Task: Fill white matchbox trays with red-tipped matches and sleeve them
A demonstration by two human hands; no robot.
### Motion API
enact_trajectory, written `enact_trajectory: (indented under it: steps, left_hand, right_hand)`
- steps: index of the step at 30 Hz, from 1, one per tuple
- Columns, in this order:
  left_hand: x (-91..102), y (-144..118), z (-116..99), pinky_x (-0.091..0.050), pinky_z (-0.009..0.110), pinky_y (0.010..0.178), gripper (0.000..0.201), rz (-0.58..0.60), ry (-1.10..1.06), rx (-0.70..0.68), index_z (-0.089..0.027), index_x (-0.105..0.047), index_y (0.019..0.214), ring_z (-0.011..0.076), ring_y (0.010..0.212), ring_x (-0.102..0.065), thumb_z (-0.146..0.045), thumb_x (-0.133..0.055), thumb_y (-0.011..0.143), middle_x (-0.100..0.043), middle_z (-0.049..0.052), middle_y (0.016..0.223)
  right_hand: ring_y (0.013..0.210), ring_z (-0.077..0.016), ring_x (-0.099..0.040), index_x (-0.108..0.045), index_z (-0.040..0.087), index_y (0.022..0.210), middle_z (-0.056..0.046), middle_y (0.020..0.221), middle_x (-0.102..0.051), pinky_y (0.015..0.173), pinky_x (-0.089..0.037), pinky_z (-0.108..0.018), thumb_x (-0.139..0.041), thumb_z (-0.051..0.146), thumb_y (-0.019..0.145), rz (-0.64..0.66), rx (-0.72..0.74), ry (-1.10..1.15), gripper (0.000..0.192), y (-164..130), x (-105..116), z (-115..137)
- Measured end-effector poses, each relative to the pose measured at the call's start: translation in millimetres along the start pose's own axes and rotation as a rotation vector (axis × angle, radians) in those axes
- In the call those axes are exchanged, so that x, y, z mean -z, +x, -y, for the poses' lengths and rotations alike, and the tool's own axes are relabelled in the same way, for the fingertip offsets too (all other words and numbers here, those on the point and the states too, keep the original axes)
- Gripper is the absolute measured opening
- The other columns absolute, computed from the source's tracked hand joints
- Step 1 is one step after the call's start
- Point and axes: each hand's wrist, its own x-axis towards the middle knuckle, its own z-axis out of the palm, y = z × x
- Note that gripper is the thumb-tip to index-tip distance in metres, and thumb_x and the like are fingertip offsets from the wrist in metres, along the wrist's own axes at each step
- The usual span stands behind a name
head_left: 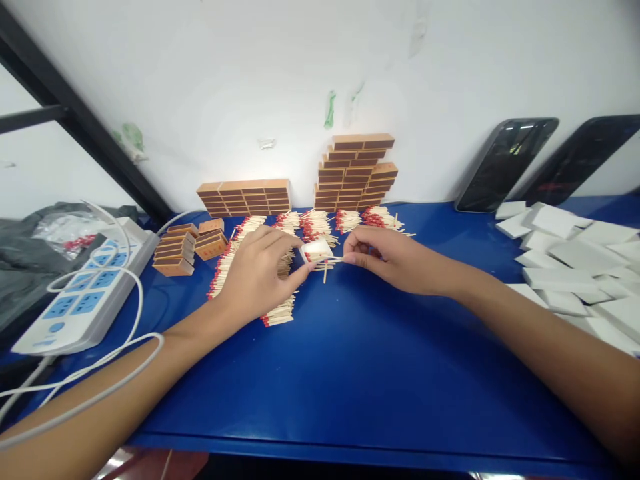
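Between thumb and fingers, my left hand (265,270) holds a small white matchbox tray (324,248) with a few red-tipped matches inside. Just right of the tray, my right hand (373,253) pinches the pale end of a match or matches (339,259) reaching toward it; how many I cannot tell. Loose matches (325,270) lie on the table right under the tray. Rows of red-headed matches (220,273) spread beneath and left of my left hand, which partly hides them. More match piles (383,219) lie behind both hands.
Brown matchboxes (245,197) are stacked along the wall, with a taller stack (350,177) beside them and smaller stacks (175,250) at left. A white power strip (95,287) with looping cables lies left. White trays (575,267) heap at right, near two leaning phones (507,163). The table (350,387) is blue.
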Motion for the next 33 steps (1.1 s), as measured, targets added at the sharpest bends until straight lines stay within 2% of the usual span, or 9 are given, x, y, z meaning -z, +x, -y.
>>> enact_trajectory:
  steps: [5, 8, 15, 21, 23, 25, 28, 30, 33]
  left_hand:
    - [0.8, -0.3, -4.9, -0.052, 0.045, 0.098, 0.024, 0.144, -0.058, -0.058, -0.019, -0.071, 0.111, 0.0278, 0.105, -0.069, -0.039, -0.071, 0.098, -0.077, 0.009, 0.107]
    - [1.4, -0.5, -7.9, -0.052, 0.045, 0.101, 0.023, 0.170, -0.116, -0.063, -0.019, -0.070, 0.113, 0.0269, 0.109, -0.068, -0.037, -0.071, 0.098, -0.076, 0.009, 0.111]
    - [3.4, 1.5, -11.3, -0.053, 0.044, 0.100, 0.021, 0.114, -0.137, -0.055, -0.020, -0.070, 0.111, 0.0259, 0.106, -0.069, -0.036, -0.072, 0.097, -0.077, 0.008, 0.107]
    - [2.6, 1.6, -7.3, -0.054, 0.044, 0.095, 0.022, 0.030, -0.068, -0.013, -0.019, -0.071, 0.108, 0.0261, 0.100, -0.069, -0.039, -0.070, 0.099, -0.077, 0.008, 0.104]
    - [3.0, 2.1, -5.0, -0.054, 0.044, 0.095, 0.023, -0.047, -0.017, 0.044, -0.019, -0.072, 0.106, 0.0262, 0.099, -0.069, -0.040, -0.071, 0.098, -0.078, 0.008, 0.103]
    - [3.8, 2.7, -3.6, -0.054, 0.043, 0.093, 0.023, -0.106, 0.021, 0.095, -0.019, -0.073, 0.105, 0.0264, 0.099, -0.069, -0.040, -0.073, 0.096, -0.078, 0.007, 0.103]
    - [4.1, 2.8, -3.6, -0.054, 0.043, 0.091, 0.023, -0.113, 0.033, 0.121, -0.020, -0.072, 0.104, 0.0263, 0.098, -0.068, -0.041, -0.073, 0.096, -0.078, 0.006, 0.103]
    - [3.3, 2.2, -4.7, -0.054, 0.043, 0.092, 0.022, -0.101, 0.022, 0.104, -0.020, -0.072, 0.103, 0.0261, 0.098, -0.069, -0.041, -0.073, 0.096, -0.078, 0.006, 0.103]
    - [2.1, 1.2, -6.5, -0.054, 0.044, 0.096, 0.021, -0.102, 0.008, 0.085, -0.021, -0.072, 0.103, 0.0262, 0.100, -0.070, -0.041, -0.072, 0.097, -0.079, 0.006, 0.104]
  right_hand:
    - [0.075, -0.0190, -0.054, -0.061, 0.023, 0.091, -0.003, 0.085, -0.064, 0.069, -0.042, -0.033, -0.053, 0.044, 0.105, -0.068, -0.015, 0.002, 0.027, -0.9, -5.2, -0.7]
    - [0.077, -0.0196, -0.055, -0.062, 0.023, 0.093, -0.004, 0.087, -0.064, 0.070, -0.043, -0.033, -0.053, 0.038, 0.106, -0.111, 0.039, -0.073, 0.022, -1.9, -9.2, -2.9]
    - [0.078, -0.0190, -0.058, -0.063, 0.023, 0.093, -0.006, 0.094, -0.064, 0.070, -0.044, -0.033, -0.057, 0.030, 0.104, -0.098, 0.107, -0.141, 0.014, -3.0, -15.0, -2.2]
    - [0.077, -0.0179, -0.057, -0.065, 0.022, 0.095, -0.004, 0.090, -0.064, 0.069, -0.043, -0.032, -0.058, 0.030, 0.104, -0.198, 0.110, -0.126, 0.013, -2.9, -15.9, -4.4]
    - [0.079, -0.0183, -0.057, -0.066, 0.022, 0.098, -0.004, 0.091, -0.063, 0.070, -0.044, -0.032, -0.062, 0.031, 0.101, -0.162, 0.103, -0.158, 0.010, -3.5, -16.7, -5.8]
    - [0.081, -0.0188, -0.057, -0.067, 0.022, 0.100, -0.005, 0.094, -0.062, 0.070, -0.045, -0.032, -0.067, 0.033, 0.098, -0.059, 0.084, -0.175, 0.011, -4.8, -17.3, -6.1]
    - [0.079, -0.0178, -0.057, -0.068, 0.022, 0.096, -0.005, 0.098, -0.062, 0.069, -0.046, -0.033, -0.063, 0.035, 0.101, 0.067, 0.030, -0.161, 0.014, -7.1, -18.1, -3.6]
    - [0.075, -0.0165, -0.057, -0.066, 0.022, 0.093, -0.005, 0.098, -0.062, 0.068, -0.046, -0.032, -0.059, 0.033, 0.103, 0.087, 0.006, -0.160, 0.017, -8.5, -19.7, -0.4]
    - [0.078, -0.0170, -0.059, -0.066, 0.023, 0.099, -0.005, 0.102, -0.064, 0.069, -0.047, -0.032, -0.063, 0.035, 0.102, 0.063, 0.022, -0.153, 0.013, -9.8, -26.2, 5.7]
